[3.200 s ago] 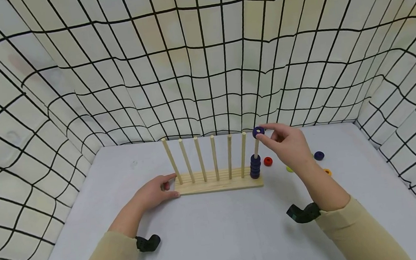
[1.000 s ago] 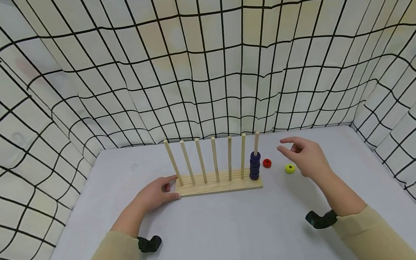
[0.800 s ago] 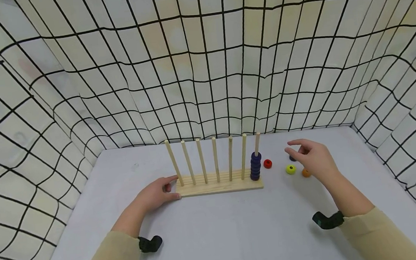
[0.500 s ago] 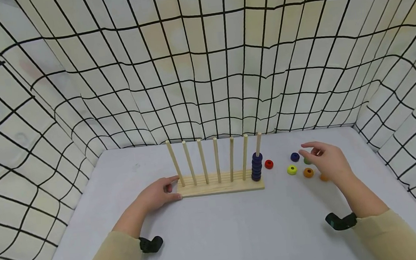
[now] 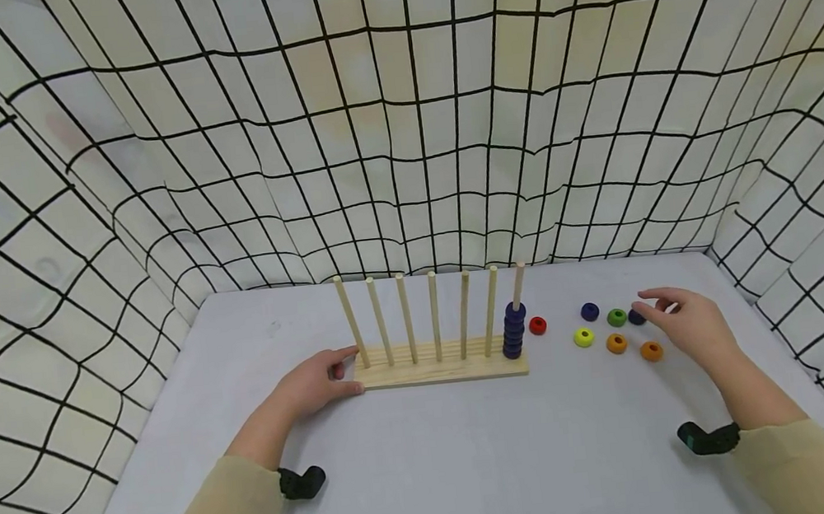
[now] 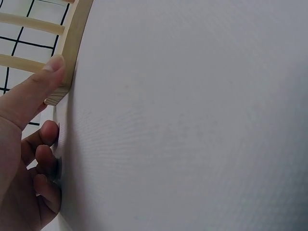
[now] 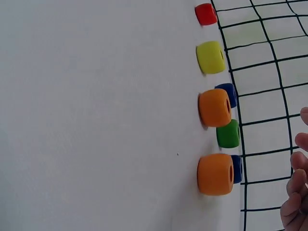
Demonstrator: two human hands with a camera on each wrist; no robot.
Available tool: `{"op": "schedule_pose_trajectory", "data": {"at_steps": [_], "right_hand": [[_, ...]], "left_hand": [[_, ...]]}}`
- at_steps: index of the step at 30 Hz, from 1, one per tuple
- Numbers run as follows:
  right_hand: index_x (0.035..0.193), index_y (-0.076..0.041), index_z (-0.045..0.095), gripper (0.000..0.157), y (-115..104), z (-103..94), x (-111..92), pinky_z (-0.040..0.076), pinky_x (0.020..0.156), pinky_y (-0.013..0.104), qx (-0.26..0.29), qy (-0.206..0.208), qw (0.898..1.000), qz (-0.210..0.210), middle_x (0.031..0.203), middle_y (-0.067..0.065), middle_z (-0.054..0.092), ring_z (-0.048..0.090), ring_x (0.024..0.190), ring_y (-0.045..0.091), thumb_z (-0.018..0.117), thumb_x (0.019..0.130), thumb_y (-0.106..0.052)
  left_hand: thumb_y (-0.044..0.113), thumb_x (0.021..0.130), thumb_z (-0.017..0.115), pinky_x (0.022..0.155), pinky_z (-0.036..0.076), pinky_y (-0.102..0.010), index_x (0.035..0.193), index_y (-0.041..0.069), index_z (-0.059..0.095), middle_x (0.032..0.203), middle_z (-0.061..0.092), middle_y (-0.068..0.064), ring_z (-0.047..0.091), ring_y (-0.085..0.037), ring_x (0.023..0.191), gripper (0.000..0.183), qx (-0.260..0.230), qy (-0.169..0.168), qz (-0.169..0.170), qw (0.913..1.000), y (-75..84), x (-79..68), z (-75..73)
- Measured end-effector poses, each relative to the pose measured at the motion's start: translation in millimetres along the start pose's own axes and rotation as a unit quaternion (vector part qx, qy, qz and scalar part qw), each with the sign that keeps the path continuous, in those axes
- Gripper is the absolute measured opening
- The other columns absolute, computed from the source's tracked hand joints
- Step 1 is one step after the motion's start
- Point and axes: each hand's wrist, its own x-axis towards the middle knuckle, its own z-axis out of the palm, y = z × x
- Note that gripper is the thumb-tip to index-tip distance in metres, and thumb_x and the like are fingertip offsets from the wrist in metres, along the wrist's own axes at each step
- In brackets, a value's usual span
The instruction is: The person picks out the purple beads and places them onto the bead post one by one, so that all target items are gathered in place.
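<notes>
In the head view my left hand [image 5: 314,385] pinches the left end of a wooden peg stand [image 5: 438,372], thumb in front and forefinger behind. The left wrist view shows that thumb on the edge of the stand's base [image 6: 73,50]. Several upright pegs rise from the base. Dark blue ring beads [image 5: 513,330] are stacked on the rightmost peg. My right hand [image 5: 694,327] holds nothing, thumb and forefinger apart, over the right side of the table. Its fingertips overlap a blue bead [image 5: 636,317]; in the right wrist view its fingers [image 7: 297,185] appear at the right edge.
Loose beads lie right of the stand: a red bead [image 5: 538,325], a yellow bead [image 5: 584,337], another blue bead [image 5: 589,311], a green bead [image 5: 616,317] and two orange beads [image 5: 616,343]. A black net [image 5: 417,157] stands behind and beside the white table [image 5: 432,470].
A blue bead held in my right hand was added to the stack on the rightmost peg. The empty hand then moved right, uncovering the loose beads. My left hand stayed on the stand.
</notes>
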Motion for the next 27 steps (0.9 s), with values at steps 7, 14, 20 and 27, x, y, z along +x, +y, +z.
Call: {"op": "schedule_pose_trajectory", "data": {"at_steps": [7, 14, 20, 27], "right_hand": [[0.133, -0.004, 0.06, 0.054, 11.8, 0.0, 4.8, 0.04, 0.061, 0.032, -0.004, -0.015, 1.0, -0.001, 0.1, 0.011, 0.055, 0.047, 0.088, 0.027, 0.06, 0.098, -0.044], [0.133, 0.001, 0.058, 0.054, 19.2, 2.6, 10.7, 0.034, 0.061, 0.035, -0.016, -0.057, 0.998, 0.005, 0.091, 0.012, 0.049, 0.043, 0.083, 0.027, 0.063, 0.097, -0.039], [0.136, 0.002, 0.054, 0.058, 29.4, 3.5, 16.2, 0.035, 0.062, 0.035, -0.025, -0.078, 0.997, 0.014, 0.094, 0.013, 0.05, 0.044, 0.083, 0.027, 0.062, 0.097, -0.041], [0.141, 0.002, 0.049, 0.067, 41.0, 7.6, 24.6, 0.036, 0.063, 0.035, -0.025, -0.114, 0.992, 0.039, 0.098, 0.015, 0.05, 0.045, 0.085, 0.027, 0.062, 0.096, -0.046]], "left_hand": [[0.046, 0.083, 0.078, 0.07, 0.035, -0.034, 0.147, 0.015, 0.05, 0.09, 0.051, 0.0, 0.045, -0.015, 0.079, 0.076, -0.005, 0.002, -0.006, 1.0, -0.9, -0.2, 0.1], [0.047, 0.083, 0.078, 0.07, 0.035, -0.034, 0.147, 0.016, 0.05, 0.09, 0.05, 0.0, 0.044, -0.015, 0.078, 0.076, -0.004, 0.0, 0.001, 1.0, -2.3, 1.0, 0.7], [0.047, 0.083, 0.078, 0.071, 0.035, -0.034, 0.147, 0.016, 0.049, 0.09, 0.05, 0.001, 0.045, -0.015, 0.078, 0.077, 0.001, -0.002, 0.001, 1.0, -3.2, 2.3, 1.3], [0.046, 0.083, 0.078, 0.07, 0.034, -0.034, 0.147, 0.015, 0.049, 0.09, 0.049, 0.0, 0.044, -0.015, 0.078, 0.077, 0.004, -0.002, -0.001, 1.0, -1.9, 1.2, 0.7]]}}
